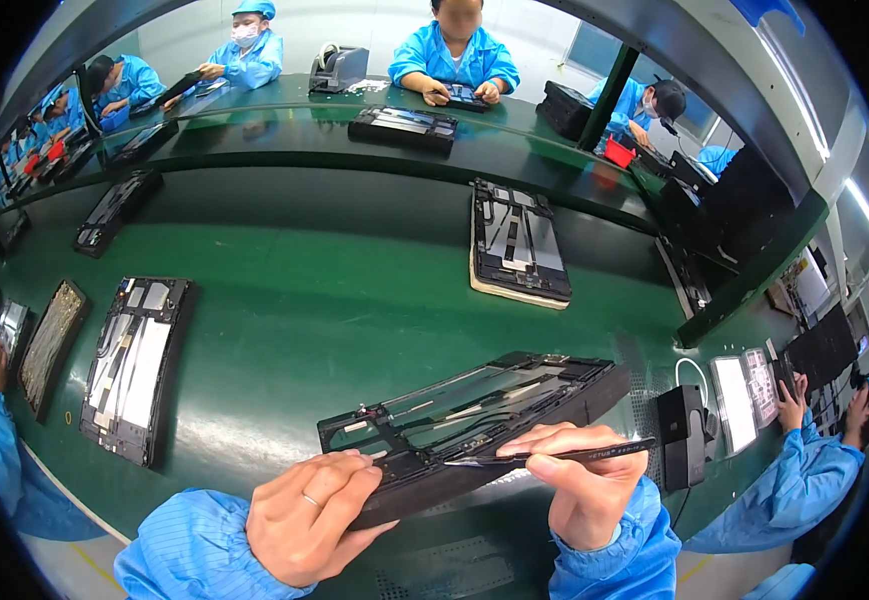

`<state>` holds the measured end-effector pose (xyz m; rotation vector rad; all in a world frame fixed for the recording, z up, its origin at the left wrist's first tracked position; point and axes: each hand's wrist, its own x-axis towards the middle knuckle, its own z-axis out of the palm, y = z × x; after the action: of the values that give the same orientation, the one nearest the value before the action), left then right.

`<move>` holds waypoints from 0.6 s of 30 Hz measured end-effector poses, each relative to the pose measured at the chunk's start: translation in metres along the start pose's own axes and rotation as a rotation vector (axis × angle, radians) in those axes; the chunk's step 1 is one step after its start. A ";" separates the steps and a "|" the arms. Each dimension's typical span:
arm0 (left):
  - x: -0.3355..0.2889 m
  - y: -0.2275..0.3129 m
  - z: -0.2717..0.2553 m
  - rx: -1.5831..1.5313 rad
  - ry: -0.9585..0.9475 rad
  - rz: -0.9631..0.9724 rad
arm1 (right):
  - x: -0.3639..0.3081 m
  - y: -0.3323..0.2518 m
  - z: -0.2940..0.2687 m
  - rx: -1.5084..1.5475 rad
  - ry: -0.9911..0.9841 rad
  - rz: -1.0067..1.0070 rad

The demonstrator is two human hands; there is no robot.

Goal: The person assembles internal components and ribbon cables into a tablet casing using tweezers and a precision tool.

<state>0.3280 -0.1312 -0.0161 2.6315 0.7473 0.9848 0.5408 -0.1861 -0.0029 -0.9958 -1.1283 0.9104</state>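
An opened tablet in a thick black holder lies tilted in front of me, its inner boards, flex cables and battery area showing. My left hand, with a ring on one finger, is closed round its near left corner, fingers on top and thumb along the side. My right hand pinches a pair of black tweezers, which point left. Their silver tips reach the tablet's near edge, close to my left fingers. Whether the tips grip a small part is too fine to tell.
More opened tablets lie on the green bench: one at left, another on a pale-edged holder. At right stand a black box-shaped device and a white panel. A shelf crosses ahead; co-workers in blue sit around.
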 end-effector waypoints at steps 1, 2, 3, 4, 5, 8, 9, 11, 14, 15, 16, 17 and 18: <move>-0.001 -0.001 0.000 -0.003 0.007 0.003 | 0.000 0.002 0.001 -0.007 -0.007 -0.018; -0.001 -0.002 -0.001 -0.004 0.006 0.004 | 0.000 0.003 0.001 -0.015 -0.015 -0.036; -0.001 -0.004 -0.001 -0.003 0.007 0.009 | 0.000 0.002 0.002 -0.014 -0.014 -0.036; -0.002 -0.005 -0.001 -0.001 0.011 0.015 | 0.001 0.002 0.003 -0.017 -0.017 -0.024; -0.002 -0.006 -0.001 -0.001 0.011 0.016 | 0.002 0.002 0.004 -0.019 -0.021 -0.012; -0.001 -0.006 -0.002 0.001 0.009 0.011 | 0.003 0.002 0.005 -0.036 -0.026 -0.033; -0.001 -0.006 -0.003 -0.008 0.004 0.009 | 0.003 0.002 0.004 -0.035 -0.025 -0.035; -0.001 -0.006 -0.003 -0.017 -0.002 0.008 | 0.004 0.000 0.003 -0.166 -0.096 -0.142; -0.002 -0.004 -0.002 -0.008 0.017 0.008 | 0.003 -0.004 0.006 -0.075 0.005 -0.087; -0.003 -0.003 -0.001 0.010 0.024 -0.014 | 0.003 -0.005 0.006 0.035 0.071 -0.021; -0.003 -0.002 0.000 0.025 0.033 -0.033 | 0.003 0.000 0.006 0.051 0.114 -0.069; -0.002 -0.004 0.002 0.026 0.035 -0.031 | 0.004 0.001 0.005 0.050 0.114 -0.072; -0.001 -0.008 0.004 0.118 0.041 0.097 | 0.004 0.002 0.004 0.076 0.142 -0.084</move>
<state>0.3274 -0.1249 -0.0229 2.7805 0.7142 1.0532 0.5380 -0.1808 -0.0028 -0.9290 -1.0019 0.7970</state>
